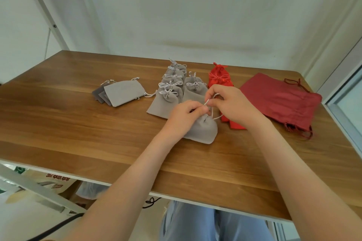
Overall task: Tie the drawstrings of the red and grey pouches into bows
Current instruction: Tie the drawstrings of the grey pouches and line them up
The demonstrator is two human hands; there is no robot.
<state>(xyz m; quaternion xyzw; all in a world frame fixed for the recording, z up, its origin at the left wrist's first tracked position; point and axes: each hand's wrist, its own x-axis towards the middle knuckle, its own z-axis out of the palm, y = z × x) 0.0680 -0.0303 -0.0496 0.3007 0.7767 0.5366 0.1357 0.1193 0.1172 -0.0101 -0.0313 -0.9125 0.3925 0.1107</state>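
Working on one grey pouch (203, 131), flat on the counter (78, 123), about midway along and closer to the near edge than the far. Closed bottom toward the near edge, gathered neck away from it, under the hands. Long axis roughly near-to-far.

Pinching the white drawstring (206, 101) with both hands.
- Left hand (183, 116): fingers curled tight over the neck, thumb and forefinger nipping the cord right at the gather.
- Right hand (230, 102): fingers curled, pinching a raised loop just above and right of the left fingertips. Hands almost touching.

One more strand trailing out to the right of the neck, toward a red pouch (237, 125) lying under the right wrist.

Judging from that: bow half formed, loop up, not yet cinched. Tightening probably calls for a pull sideways, across the pouch's axis, left hand going left and right hand going right. Loose strand nearer the right hand, so likely the right's to collect.

Elsewhere:
- bow-tied grey pouches (172, 86) in a row just beyond the hands, toward the far edge
- untied grey stack (123, 93) left of that row
- tied red pouches (219, 76) right of the row
- flat dark-red pouches (280, 101) by the right edge, strings loose
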